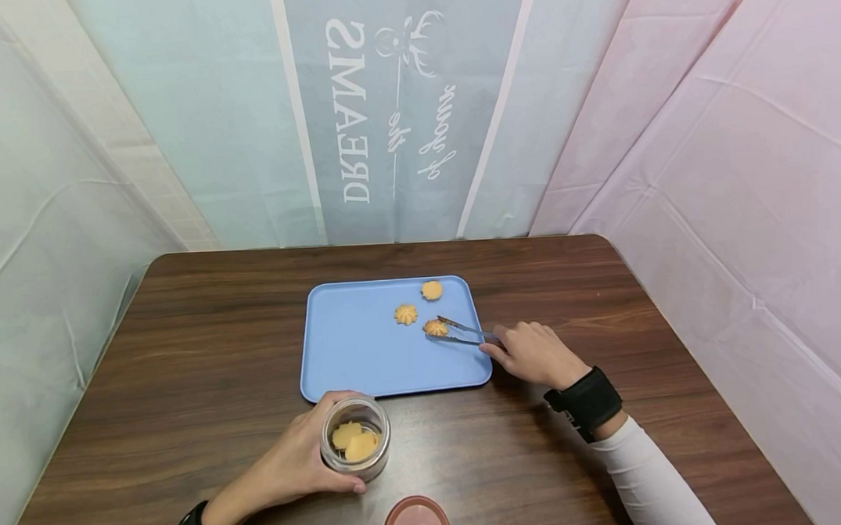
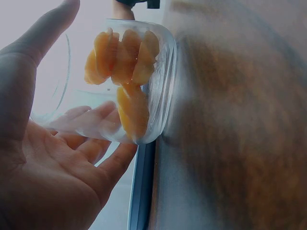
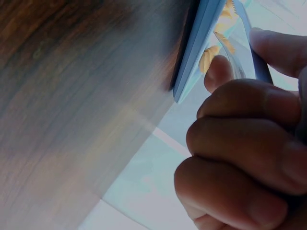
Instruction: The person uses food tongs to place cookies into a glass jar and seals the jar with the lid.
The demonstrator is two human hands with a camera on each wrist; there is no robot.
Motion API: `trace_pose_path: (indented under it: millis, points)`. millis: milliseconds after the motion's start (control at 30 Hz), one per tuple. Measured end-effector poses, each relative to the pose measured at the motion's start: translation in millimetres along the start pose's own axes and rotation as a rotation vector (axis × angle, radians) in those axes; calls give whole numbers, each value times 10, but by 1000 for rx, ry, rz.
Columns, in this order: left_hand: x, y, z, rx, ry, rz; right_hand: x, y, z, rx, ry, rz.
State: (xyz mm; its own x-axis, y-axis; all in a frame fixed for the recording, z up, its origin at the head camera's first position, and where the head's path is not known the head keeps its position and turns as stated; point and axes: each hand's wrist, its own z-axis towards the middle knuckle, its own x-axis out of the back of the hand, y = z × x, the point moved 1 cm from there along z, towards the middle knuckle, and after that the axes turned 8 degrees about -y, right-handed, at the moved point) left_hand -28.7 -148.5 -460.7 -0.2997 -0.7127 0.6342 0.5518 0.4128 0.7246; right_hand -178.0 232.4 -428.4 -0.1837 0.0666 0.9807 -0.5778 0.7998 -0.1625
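Observation:
My left hand [image 1: 309, 454] holds a clear jar [image 1: 381, 461] by its side, thumb at the front and fingers round the back. Inside it lie several yellow cookies [image 2: 129, 57], best seen through the wall in the left wrist view. With my right hand [image 1: 540, 354] I grip metal tongs [image 1: 466, 340], their two arms reaching over the tray. Between the tong tips sits a flower-shaped cookie [image 1: 435, 328] on the blue tray [image 1: 368, 351]. Two more stay on the tray: a ridged cookie [image 1: 405, 314] to the left and a smoother-looking cookie [image 1: 432, 290] behind.
A reddish-brown round lid [image 1: 416, 523] lies at the table's front edge of view, right of the jar. The wooden table [image 1: 206, 366] spreads around the tray. A printed curtain [image 1: 415, 137] hangs behind it, and pale sheets [image 1: 756, 201] hang at both sides.

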Motion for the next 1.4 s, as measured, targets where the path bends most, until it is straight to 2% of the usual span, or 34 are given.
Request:
trace_pose_path:
  millis: [300,633,1067,1400]
  points:
    - [-8,11,0,-11,-1,-7,-18,-4,-7,40,30,-45]
    - [-11,14,4,-2,1,-2,56,-47,-27,61,57,-44]
    - [-2,13,5,8,-3,0,236,-245,-131,106,95,-45]
    - [0,17,10,-3,-4,-9,383,-421,-252,182,179,-62]
